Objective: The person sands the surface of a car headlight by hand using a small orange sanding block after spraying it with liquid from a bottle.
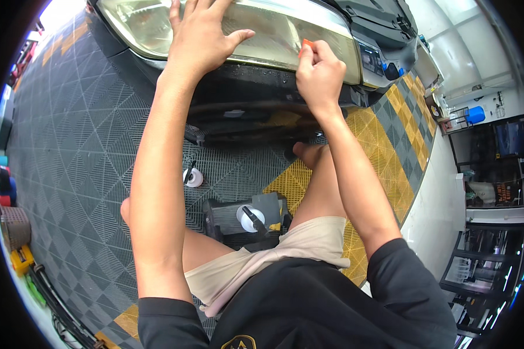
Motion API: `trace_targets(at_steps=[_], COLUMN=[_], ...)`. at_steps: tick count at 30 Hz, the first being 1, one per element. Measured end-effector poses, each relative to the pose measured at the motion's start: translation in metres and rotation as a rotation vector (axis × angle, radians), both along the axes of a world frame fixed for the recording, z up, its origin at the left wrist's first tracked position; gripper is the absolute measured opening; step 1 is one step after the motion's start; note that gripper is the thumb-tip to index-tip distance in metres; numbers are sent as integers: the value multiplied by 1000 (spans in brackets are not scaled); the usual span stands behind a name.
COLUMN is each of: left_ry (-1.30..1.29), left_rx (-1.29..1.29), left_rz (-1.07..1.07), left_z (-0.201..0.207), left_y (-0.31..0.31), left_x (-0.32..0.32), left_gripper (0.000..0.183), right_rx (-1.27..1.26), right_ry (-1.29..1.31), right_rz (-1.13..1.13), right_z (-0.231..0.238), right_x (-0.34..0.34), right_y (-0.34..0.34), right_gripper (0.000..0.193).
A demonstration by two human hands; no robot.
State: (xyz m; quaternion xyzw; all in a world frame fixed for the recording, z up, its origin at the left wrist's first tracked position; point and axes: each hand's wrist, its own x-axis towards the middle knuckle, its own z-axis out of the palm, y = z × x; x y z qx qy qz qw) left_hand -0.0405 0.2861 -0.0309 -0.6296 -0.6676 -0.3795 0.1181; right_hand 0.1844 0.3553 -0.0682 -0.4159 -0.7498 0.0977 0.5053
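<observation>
A yellowed, hazy car headlight (268, 29) spans the top of the view, set in a dark car body with water drops on the bumper (256, 78) below it. My left hand (201, 41) rests on the lens with its fingers spread and the thumb pointing right; its fingertips run up to the view's upper edge. At the lamp's lower right, my right hand (322, 75) is closed round a small flat orange piece (308, 43). Only one corner of that piece shows above my fingers, against the lens; the rest is hidden.
Between my legs sits a low black stool or tray (215, 218) bearing a white spray bottle (248, 220) and a grey sheet (268, 205). Another white bottle (194, 177) stands on the grey-and-yellow grid floor (75, 145). Shelving (483, 262) lines the right side; a basket (15, 227) is far left.
</observation>
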Motion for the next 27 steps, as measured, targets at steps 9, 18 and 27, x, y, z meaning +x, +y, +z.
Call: trace_targets(at_steps=[9,18,27], left_ry=[-3,-5,35], left_rx=[77,83,91], left_rz=[-32,-29,-7], left_z=[-7,-5,-1], left_y=[1,3,2], left_x=[2,-1,2], left_gripper=[74,73,73], right_rx=[64,113,-12], right_ry=[22,22,77], right_rz=[17,-116,-168], right_z=[3,8,4], right_x=[-52,-37,-9], right_y=[-16,-9,-7], right_gripper=[16,17,14])
